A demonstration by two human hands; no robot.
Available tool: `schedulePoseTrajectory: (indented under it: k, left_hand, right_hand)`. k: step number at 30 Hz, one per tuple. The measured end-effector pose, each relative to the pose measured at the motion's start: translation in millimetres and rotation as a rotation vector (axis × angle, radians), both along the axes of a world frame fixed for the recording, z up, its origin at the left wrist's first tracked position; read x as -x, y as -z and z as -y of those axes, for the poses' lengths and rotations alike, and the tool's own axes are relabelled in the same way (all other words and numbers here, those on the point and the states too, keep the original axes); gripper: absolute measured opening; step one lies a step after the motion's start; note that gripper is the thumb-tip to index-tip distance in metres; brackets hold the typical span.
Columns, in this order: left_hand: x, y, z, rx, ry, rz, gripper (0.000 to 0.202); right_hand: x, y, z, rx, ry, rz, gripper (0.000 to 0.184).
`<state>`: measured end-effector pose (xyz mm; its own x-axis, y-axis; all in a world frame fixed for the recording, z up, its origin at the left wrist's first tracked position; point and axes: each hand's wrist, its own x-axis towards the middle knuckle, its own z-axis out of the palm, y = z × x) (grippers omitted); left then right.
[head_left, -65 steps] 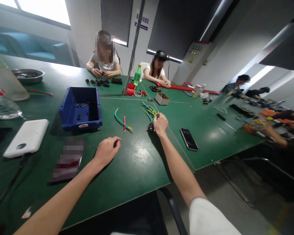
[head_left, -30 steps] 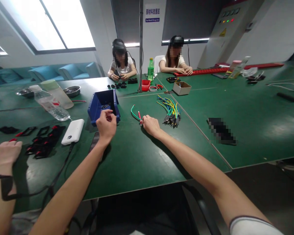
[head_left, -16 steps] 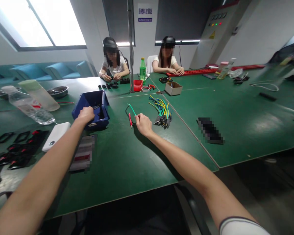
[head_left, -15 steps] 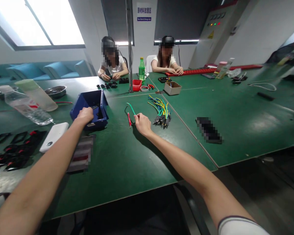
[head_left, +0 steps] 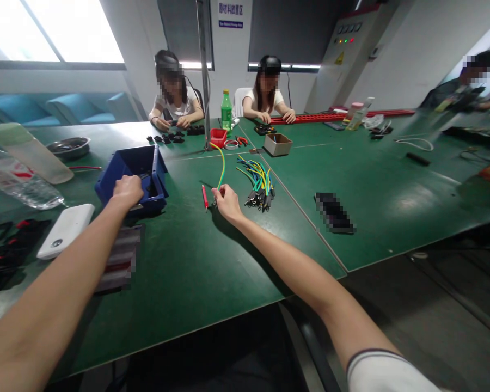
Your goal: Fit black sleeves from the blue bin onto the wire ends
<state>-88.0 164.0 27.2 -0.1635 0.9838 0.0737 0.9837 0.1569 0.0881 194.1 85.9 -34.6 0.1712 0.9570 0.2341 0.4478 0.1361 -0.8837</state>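
Note:
My left hand [head_left: 128,190] reaches over the near side of a blue plastic bin [head_left: 102,182] that has small dark parts inside. Its fingers are curled, and whatever they hold is hidden. Pinched in my right hand [head_left: 227,202] is a yellow-green wire [head_left: 222,163], which rises from the fingertips and bends to the left at the top. A red pen-like tool [head_left: 204,197] lies just left of that hand. To its right is a bunch of yellow, green and blue wires [head_left: 261,177] with black sleeves and ring terminals at their near ends.
A white power bank [head_left: 67,231], a water bottle [head_left: 20,177] and black frames are at the left. A dark phone-like object [head_left: 334,213] lies at the right. Farther back stand a small cardboard box [head_left: 277,145], a red tray [head_left: 218,137] and a green bottle [head_left: 226,113]. Two people sit opposite.
The view has swung slightly right. The wire in my right hand now stands taller and shows more of its length. My left hand stays at the blue bin.

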Motion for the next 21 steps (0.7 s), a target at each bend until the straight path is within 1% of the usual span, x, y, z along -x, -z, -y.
schedulePoseTrajectory:
  k: [3, 6, 10, 11, 13, 16, 18, 19, 21]
  left_hand:
    - [-1.4, -4.8, 5.0, -0.008, 0.053, 0.006, 0.040]
    - [-0.3, -12.0, 10.6, -0.053, 0.088, 0.007, 0.032]
    - [4.4, -20.1, 19.1, -0.158, 0.101, -0.002, 0.012]
    - [5.8, -21.5, 22.0, -0.190, 0.101, -0.004, 0.010]
    - [8.3, -24.2, 29.6, -0.258, 0.089, -0.013, 0.013]
    - [8.0, -29.8, 46.5, -0.390, 0.060, 0.015, 0.016]
    - [2.0, -34.6, 61.8, -0.480, 0.063, 0.073, 0.014]
    - [-3.3, -36.8, 70.5, -0.517, 0.083, 0.112, 0.013]
    - [-19.0, -39.1, 89.6, -0.562, 0.172, 0.221, 0.012]
  right_hand:
    - [-0.1, 2.6, -1.1, -0.008, 0.001, -0.007, 0.023]
    - [0.1, 5.0, -2.6, -0.019, 0.008, -0.052, 0.024]
    - [0.3, 7.7, -3.5, -0.068, 0.018, -0.152, 0.026]
    - [0.3, 8.3, -3.6, -0.081, 0.021, -0.172, 0.026]
    - [0.3, 9.4, -3.9, -0.101, 0.020, -0.211, 0.025]
    - [0.4, 10.7, -4.5, -0.126, 0.021, -0.258, 0.024]
    - [0.4, 11.0, -4.5, -0.131, 0.028, -0.280, 0.025]
    - [0.4, 10.9, -4.3, -0.128, 0.032, -0.290, 0.026]
    - [0.1, 10.3, -3.6, -0.114, 0.028, -0.316, 0.026]
